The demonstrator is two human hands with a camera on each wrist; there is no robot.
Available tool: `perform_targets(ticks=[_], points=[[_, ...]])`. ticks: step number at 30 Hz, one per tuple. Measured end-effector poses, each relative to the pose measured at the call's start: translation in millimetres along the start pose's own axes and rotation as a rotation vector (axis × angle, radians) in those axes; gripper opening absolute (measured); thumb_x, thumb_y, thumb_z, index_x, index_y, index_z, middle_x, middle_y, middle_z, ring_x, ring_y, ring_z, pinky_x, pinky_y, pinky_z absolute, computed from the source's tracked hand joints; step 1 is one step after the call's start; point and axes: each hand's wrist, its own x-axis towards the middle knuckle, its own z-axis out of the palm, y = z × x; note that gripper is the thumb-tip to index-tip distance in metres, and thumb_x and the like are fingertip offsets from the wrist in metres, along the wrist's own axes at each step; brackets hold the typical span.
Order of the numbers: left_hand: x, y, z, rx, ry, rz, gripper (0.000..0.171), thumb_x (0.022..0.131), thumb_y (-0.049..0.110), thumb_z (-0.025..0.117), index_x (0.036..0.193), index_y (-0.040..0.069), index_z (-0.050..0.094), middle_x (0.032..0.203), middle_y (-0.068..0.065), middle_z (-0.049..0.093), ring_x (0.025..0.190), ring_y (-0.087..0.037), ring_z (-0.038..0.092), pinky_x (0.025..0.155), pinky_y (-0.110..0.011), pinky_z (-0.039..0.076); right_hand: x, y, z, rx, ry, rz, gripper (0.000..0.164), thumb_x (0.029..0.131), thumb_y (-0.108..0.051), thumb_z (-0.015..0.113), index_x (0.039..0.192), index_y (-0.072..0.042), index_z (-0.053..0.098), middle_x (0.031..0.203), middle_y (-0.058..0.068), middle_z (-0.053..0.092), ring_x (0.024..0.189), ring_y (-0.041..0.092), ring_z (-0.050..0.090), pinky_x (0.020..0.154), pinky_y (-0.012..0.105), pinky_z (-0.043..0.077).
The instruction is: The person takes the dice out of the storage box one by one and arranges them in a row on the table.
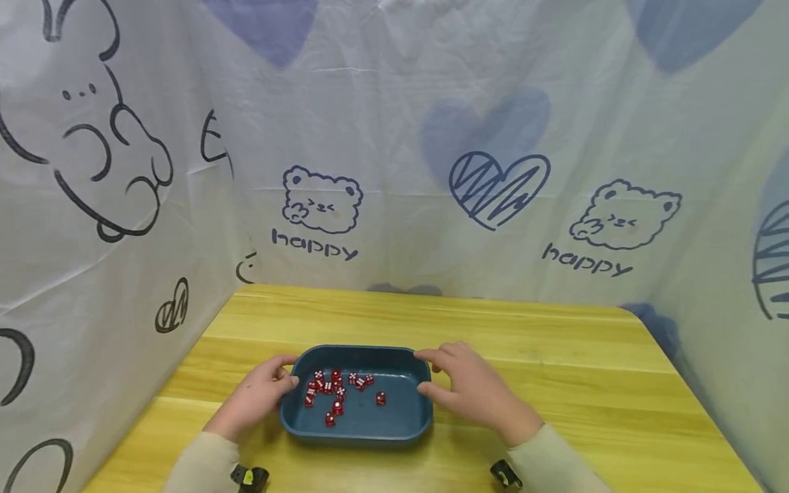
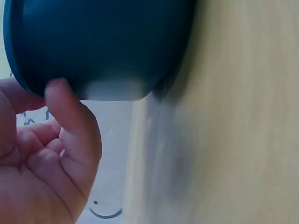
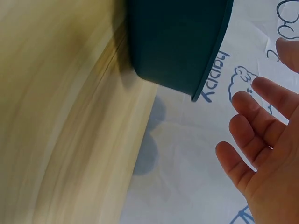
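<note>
A dark teal rectangular tray (image 1: 401, 428) with rounded corners sits before me on the table. Several red dice (image 1: 337, 407) with white pips lie inside, mostly toward its left half; one die (image 1: 381, 398) lies apart, right of the middle. My left hand (image 1: 261, 392) pinches the tray's left end, its thumb on the outer wall (image 2: 93, 56) in the left wrist view and other fingers curled. At the right end is my right hand (image 1: 471, 387), thumb and index finger pointing at the rim. The right wrist view shows those fingers (image 3: 266, 112) spread and apart from the tray.
The yellow wood-grain table (image 1: 555, 383) extends around the tray. A white curtain (image 1: 394, 137) printed with hearts and bears hangs behind the table and along both sides. Dark bands (image 1: 249, 477) sit at both wrists.
</note>
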Motion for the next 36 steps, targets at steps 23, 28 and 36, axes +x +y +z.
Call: perform_targets(ticks=[23,28,36], points=[[9.5,-41.3,-0.4,-0.583,-0.22,0.062,0.059,0.106,0.012,0.052,0.152,-0.011,0.022,0.106,-0.011,0.055,0.079,-0.013,0.055,0.06,-0.022,0.049,44,-24,36,-0.064,-0.174,-0.1,0.039,0.095,-0.042,0.068,0.127,-0.019,0.071,0.077,-0.016,0.055,0.071,0.006,0.047,0.07,0.029,0.044],[8.8,-40.8,-0.3,-0.587,-0.219,0.057,0.06,0.107,0.013,0.051,0.152,-0.011,0.021,0.106,-0.01,0.055,0.078,-0.012,0.054,0.06,-0.022,0.048,50,-24,44,-0.075,-0.237,-0.042,0.035,0.094,-0.042,0.069,0.123,-0.022,0.073,0.089,-0.013,0.067,0.078,0.005,0.056,0.08,0.033,0.051],[9.1,-41.9,-0.7,-0.571,-0.219,0.045,0.06,0.107,0.014,0.05,0.153,-0.01,0.019,0.107,-0.01,0.055,0.08,-0.013,0.055,0.061,-0.022,0.049,61,-25,57,-0.086,-0.319,-0.02,0.03,0.095,-0.041,0.069,0.121,-0.027,0.073,0.115,-0.013,0.07,0.102,0.007,0.064,0.092,0.035,0.053]])
